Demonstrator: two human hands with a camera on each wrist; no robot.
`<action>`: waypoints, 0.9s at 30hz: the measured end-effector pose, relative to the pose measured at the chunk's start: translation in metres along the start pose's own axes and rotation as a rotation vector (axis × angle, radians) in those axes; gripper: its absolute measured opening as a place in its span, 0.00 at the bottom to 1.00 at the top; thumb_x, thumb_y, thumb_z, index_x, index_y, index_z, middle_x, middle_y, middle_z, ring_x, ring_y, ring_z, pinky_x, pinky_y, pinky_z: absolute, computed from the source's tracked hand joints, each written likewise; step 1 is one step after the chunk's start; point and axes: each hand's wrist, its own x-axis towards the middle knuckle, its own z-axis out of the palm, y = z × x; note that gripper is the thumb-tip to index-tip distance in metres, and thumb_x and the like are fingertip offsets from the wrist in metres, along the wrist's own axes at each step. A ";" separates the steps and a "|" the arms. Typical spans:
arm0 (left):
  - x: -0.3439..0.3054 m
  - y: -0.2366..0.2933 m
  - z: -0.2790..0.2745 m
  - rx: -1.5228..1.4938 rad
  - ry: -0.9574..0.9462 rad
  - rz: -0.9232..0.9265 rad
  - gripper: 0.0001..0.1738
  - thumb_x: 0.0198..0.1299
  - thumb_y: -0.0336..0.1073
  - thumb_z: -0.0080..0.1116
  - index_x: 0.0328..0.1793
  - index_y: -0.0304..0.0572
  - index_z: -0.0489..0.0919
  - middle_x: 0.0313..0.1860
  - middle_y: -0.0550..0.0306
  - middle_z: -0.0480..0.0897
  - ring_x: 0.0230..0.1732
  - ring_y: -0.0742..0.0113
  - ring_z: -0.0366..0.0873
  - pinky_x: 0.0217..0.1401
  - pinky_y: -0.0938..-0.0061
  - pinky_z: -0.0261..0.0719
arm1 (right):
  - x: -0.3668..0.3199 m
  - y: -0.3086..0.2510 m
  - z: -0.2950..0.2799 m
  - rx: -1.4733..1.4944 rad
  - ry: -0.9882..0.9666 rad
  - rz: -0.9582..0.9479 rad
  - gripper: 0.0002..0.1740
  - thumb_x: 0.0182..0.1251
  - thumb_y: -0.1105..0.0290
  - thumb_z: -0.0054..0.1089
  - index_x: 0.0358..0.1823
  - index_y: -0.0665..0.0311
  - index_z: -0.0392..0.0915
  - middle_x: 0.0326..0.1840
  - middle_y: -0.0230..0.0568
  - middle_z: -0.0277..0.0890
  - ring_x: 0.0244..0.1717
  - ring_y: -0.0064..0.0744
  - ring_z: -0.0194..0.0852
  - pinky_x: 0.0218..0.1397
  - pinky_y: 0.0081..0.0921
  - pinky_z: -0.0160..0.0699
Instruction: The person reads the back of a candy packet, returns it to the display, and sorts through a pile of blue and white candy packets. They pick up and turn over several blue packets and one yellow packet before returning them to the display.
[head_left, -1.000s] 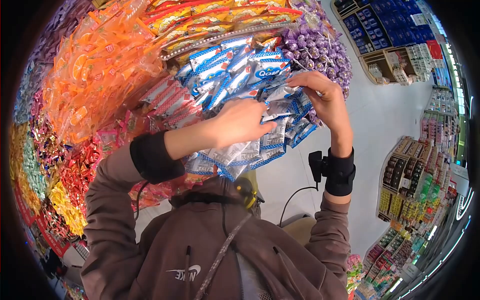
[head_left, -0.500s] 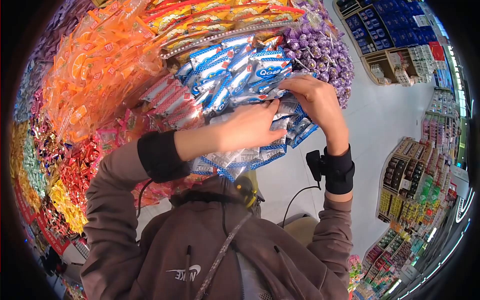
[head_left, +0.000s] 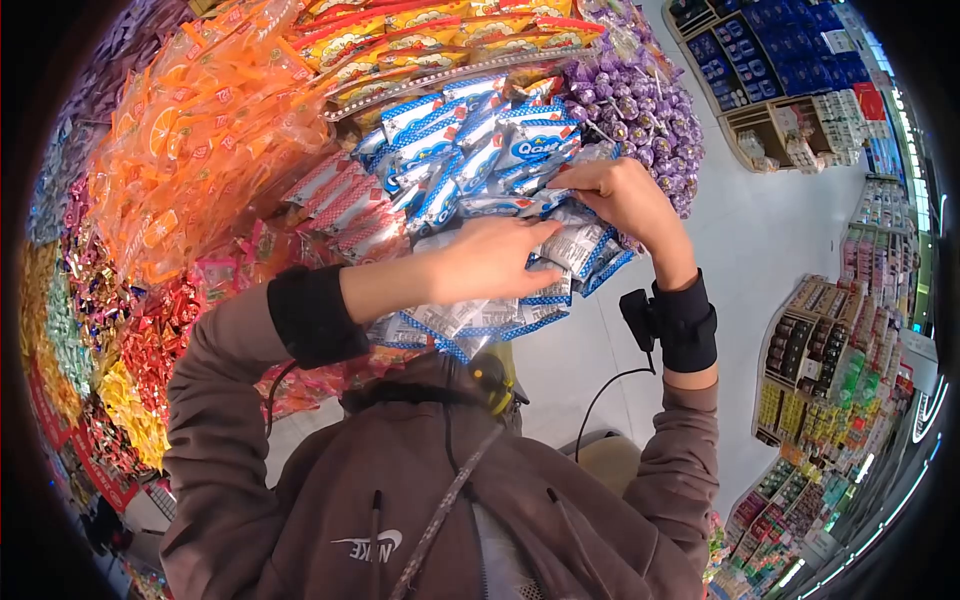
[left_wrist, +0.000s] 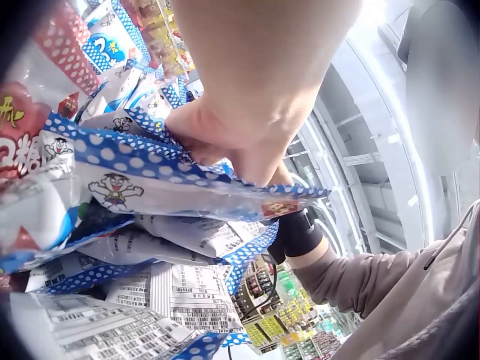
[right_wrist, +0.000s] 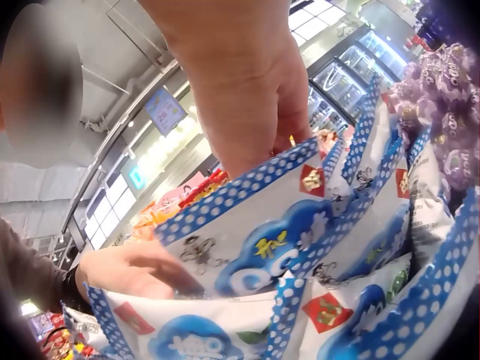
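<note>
Blue-and-white QQ candy bags [head_left: 540, 142] are heaped in front of me, their edges blue with white dots. My right hand [head_left: 628, 198] is curled over the heap's right side, fingertips pinching the top edge of a candy bag [right_wrist: 255, 232]; part of the fingers is hidden behind it. Palm down, my left hand [head_left: 490, 258] rests on the nearer bags, its thumb spread from the forefinger. In the left wrist view, the fingers of my left hand [left_wrist: 232, 135] reach behind the dotted edge of a bag [left_wrist: 142, 176]. Printed bag backs [left_wrist: 180, 289] show below.
Orange-wrapped sweets [head_left: 190, 140] rise on the left, with red-and-white bags [head_left: 345, 205] beside the blue ones. Purple-wrapped lollipops [head_left: 640, 115] border the heap at right. Yellow packets [head_left: 430, 40] lie behind a beaded divider [head_left: 460, 72]. Stocked shelves [head_left: 820, 350] stand across the pale floor [head_left: 765, 220].
My left hand has moved slightly right and forward over the bags. My right hand has moved left and a little toward me, its fingers now more curled at the bag edges.
</note>
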 end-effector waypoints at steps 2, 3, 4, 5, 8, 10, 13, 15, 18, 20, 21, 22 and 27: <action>-0.004 -0.002 0.000 -0.020 0.020 0.011 0.33 0.54 0.53 0.54 0.62 0.43 0.67 0.44 0.39 0.78 0.45 0.44 0.76 0.48 0.58 0.73 | -0.005 0.003 0.005 -0.074 0.024 -0.016 0.13 0.45 0.80 0.58 0.35 0.61 0.81 0.37 0.40 0.80 0.38 0.42 0.78 0.41 0.30 0.76; -0.005 -0.002 0.000 -0.031 0.029 0.016 0.32 0.54 0.53 0.54 0.62 0.44 0.67 0.44 0.40 0.78 0.46 0.45 0.76 0.49 0.58 0.73 | -0.007 0.002 0.006 -0.110 0.035 -0.024 0.13 0.45 0.79 0.58 0.35 0.61 0.81 0.36 0.39 0.80 0.38 0.41 0.78 0.40 0.30 0.76; -0.005 -0.002 -0.001 -0.028 0.011 -0.003 0.32 0.54 0.53 0.54 0.62 0.44 0.67 0.44 0.40 0.78 0.46 0.45 0.76 0.49 0.59 0.73 | -0.007 0.000 0.006 -0.130 0.006 -0.001 0.13 0.45 0.79 0.58 0.35 0.61 0.81 0.36 0.40 0.80 0.37 0.42 0.78 0.39 0.31 0.76; -0.004 -0.003 -0.003 -0.027 -0.009 -0.021 0.32 0.54 0.53 0.54 0.62 0.45 0.67 0.45 0.40 0.78 0.46 0.45 0.75 0.49 0.59 0.72 | -0.006 -0.005 0.008 -0.150 -0.024 0.025 0.13 0.45 0.78 0.58 0.35 0.61 0.82 0.36 0.40 0.80 0.36 0.42 0.78 0.39 0.31 0.76; -0.004 0.003 -0.009 -0.038 -0.042 -0.060 0.32 0.54 0.52 0.54 0.61 0.44 0.68 0.46 0.39 0.77 0.47 0.45 0.75 0.50 0.61 0.72 | -0.003 -0.006 0.012 -0.178 -0.093 0.055 0.13 0.45 0.76 0.59 0.35 0.60 0.82 0.31 0.43 0.79 0.32 0.45 0.77 0.36 0.32 0.75; -0.003 0.001 -0.007 -0.076 0.009 -0.051 0.30 0.53 0.52 0.55 0.59 0.42 0.70 0.42 0.40 0.78 0.45 0.45 0.76 0.48 0.60 0.73 | 0.002 0.000 0.015 -0.172 -0.116 0.031 0.12 0.44 0.75 0.59 0.34 0.59 0.82 0.29 0.44 0.78 0.30 0.46 0.76 0.35 0.33 0.74; 0.001 -0.007 -0.002 -0.108 0.114 0.001 0.28 0.52 0.50 0.56 0.53 0.37 0.73 0.33 0.41 0.80 0.38 0.45 0.78 0.43 0.59 0.74 | 0.011 0.012 0.027 -0.245 -0.181 0.030 0.11 0.45 0.73 0.59 0.33 0.58 0.83 0.27 0.45 0.78 0.30 0.46 0.76 0.34 0.36 0.73; 0.002 -0.004 -0.005 -0.044 0.099 0.019 0.27 0.52 0.49 0.56 0.49 0.34 0.73 0.32 0.41 0.80 0.38 0.46 0.78 0.43 0.59 0.74 | 0.012 0.012 0.035 -0.247 -0.179 0.068 0.10 0.45 0.73 0.59 0.32 0.58 0.83 0.26 0.45 0.78 0.30 0.47 0.76 0.34 0.38 0.73; 0.003 0.008 -0.012 0.062 0.006 0.003 0.31 0.52 0.50 0.57 0.52 0.28 0.71 0.39 0.38 0.79 0.45 0.45 0.76 0.49 0.61 0.72 | 0.014 0.010 0.035 -0.197 -0.239 0.092 0.12 0.48 0.73 0.58 0.37 0.58 0.82 0.30 0.47 0.78 0.33 0.48 0.76 0.38 0.38 0.73; 0.006 0.010 -0.011 0.078 0.005 -0.019 0.27 0.52 0.49 0.57 0.47 0.29 0.73 0.34 0.39 0.79 0.41 0.44 0.77 0.45 0.59 0.73 | 0.010 0.009 0.025 -0.058 -0.239 0.056 0.14 0.50 0.75 0.56 0.41 0.59 0.81 0.34 0.47 0.78 0.36 0.47 0.77 0.41 0.35 0.74; 0.008 0.011 -0.011 0.085 0.007 -0.030 0.26 0.51 0.48 0.58 0.45 0.30 0.73 0.32 0.40 0.79 0.39 0.44 0.77 0.44 0.57 0.74 | 0.007 0.007 0.015 0.013 -0.170 0.084 0.15 0.50 0.77 0.55 0.42 0.60 0.80 0.36 0.47 0.78 0.38 0.46 0.77 0.42 0.34 0.74; 0.008 0.012 -0.010 0.135 0.064 -0.013 0.23 0.51 0.46 0.57 0.41 0.30 0.74 0.29 0.41 0.79 0.35 0.44 0.78 0.40 0.58 0.75 | 0.002 0.005 0.001 0.084 -0.104 0.109 0.16 0.51 0.78 0.54 0.43 0.61 0.79 0.38 0.46 0.79 0.40 0.45 0.77 0.44 0.33 0.74; 0.011 0.019 -0.005 0.374 0.270 0.085 0.15 0.52 0.42 0.56 0.33 0.35 0.74 0.22 0.45 0.78 0.29 0.48 0.79 0.27 0.57 0.76 | -0.023 0.017 -0.041 -0.037 0.104 0.232 0.19 0.50 0.85 0.50 0.44 0.63 0.78 0.45 0.43 0.77 0.49 0.43 0.74 0.53 0.30 0.71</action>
